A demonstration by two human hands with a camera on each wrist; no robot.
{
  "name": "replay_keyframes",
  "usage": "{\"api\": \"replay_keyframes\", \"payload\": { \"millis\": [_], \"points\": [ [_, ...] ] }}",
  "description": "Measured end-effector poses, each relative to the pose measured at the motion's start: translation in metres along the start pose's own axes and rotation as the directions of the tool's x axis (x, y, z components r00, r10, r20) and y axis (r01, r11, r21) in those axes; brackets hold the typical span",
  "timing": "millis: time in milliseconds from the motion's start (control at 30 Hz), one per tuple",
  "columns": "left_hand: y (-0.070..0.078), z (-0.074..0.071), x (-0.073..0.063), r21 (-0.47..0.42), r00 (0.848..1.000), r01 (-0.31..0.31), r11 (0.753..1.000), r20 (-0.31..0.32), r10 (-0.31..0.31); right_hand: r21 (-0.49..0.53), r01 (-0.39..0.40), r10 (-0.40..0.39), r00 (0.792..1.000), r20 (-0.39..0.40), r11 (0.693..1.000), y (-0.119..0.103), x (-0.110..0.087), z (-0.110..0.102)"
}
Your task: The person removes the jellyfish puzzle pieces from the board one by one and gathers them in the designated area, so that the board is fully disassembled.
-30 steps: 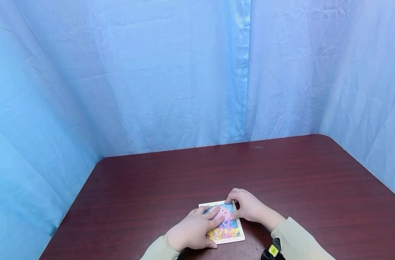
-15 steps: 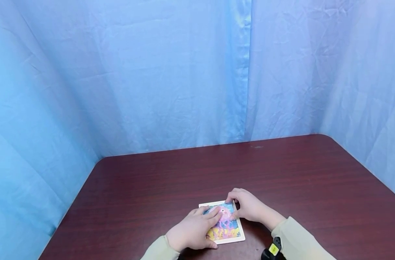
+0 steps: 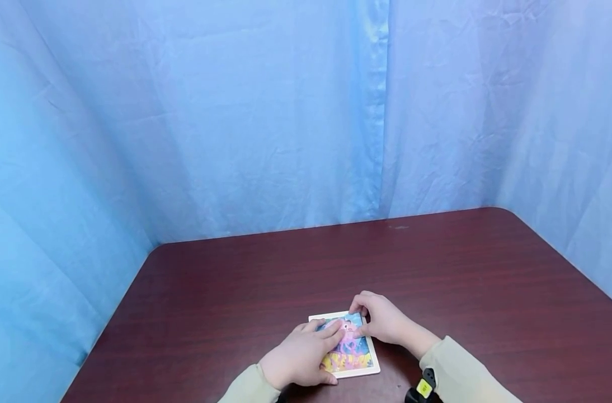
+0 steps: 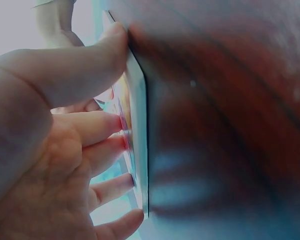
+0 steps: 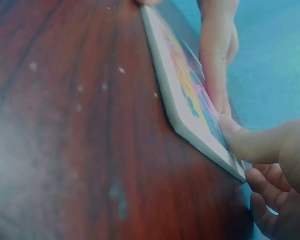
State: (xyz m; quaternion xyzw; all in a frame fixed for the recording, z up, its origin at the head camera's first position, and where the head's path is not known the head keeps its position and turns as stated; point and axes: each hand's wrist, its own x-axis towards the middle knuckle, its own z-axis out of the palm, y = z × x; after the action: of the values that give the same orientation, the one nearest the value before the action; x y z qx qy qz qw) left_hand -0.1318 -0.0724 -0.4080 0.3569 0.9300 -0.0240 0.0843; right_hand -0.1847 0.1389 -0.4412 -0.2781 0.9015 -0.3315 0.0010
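Note:
A small picture board (image 3: 348, 361) with a white frame and a pink octopus over yellow plants lies on the table near its front. Across the left part of the picture my left hand (image 3: 303, 352) rests with fingers spread and nearly straight, its thumb at the frame's near edge. At the far right corner my right hand (image 3: 384, 319) grips the board, the thumb on the picture and curled fingers at the frame's edge. In the right wrist view that thumb (image 5: 250, 142) presses the picture just inside the white frame (image 5: 167, 95). The hands cover part of the picture.
The dark red wooden table (image 3: 235, 285) extends well beyond the board, with rounded far corners. Light blue curtains (image 3: 266, 123) hang behind it and at both sides. A black wrist device (image 3: 423, 389) with a yellow label sits by the right sleeve.
My right thumb has slid slightly left over the picture, and the patch beside it looks a little shifted. The left hand and the frame hold their places.

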Motion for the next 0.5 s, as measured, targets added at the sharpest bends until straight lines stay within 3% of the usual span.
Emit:
{"api": "replay_keyframes", "payload": {
  "millis": [300, 500],
  "points": [
    [-0.0002, -0.0025, -0.0013, 0.01, 1.0, -0.006, 1.0, 0.003, 0.006, -0.012, 0.004, -0.004, 0.999, -0.036, 1.0, -0.0002, -0.0022, 0.0003],
    [-0.0001, -0.0016, -0.0014, -0.015, 1.0, -0.006, 1.0, -0.002, 0.006, 0.071, 0.016, -0.013, 0.999, -0.046, 0.997, -0.0005, -0.0047, -0.0007]
  ]
}}
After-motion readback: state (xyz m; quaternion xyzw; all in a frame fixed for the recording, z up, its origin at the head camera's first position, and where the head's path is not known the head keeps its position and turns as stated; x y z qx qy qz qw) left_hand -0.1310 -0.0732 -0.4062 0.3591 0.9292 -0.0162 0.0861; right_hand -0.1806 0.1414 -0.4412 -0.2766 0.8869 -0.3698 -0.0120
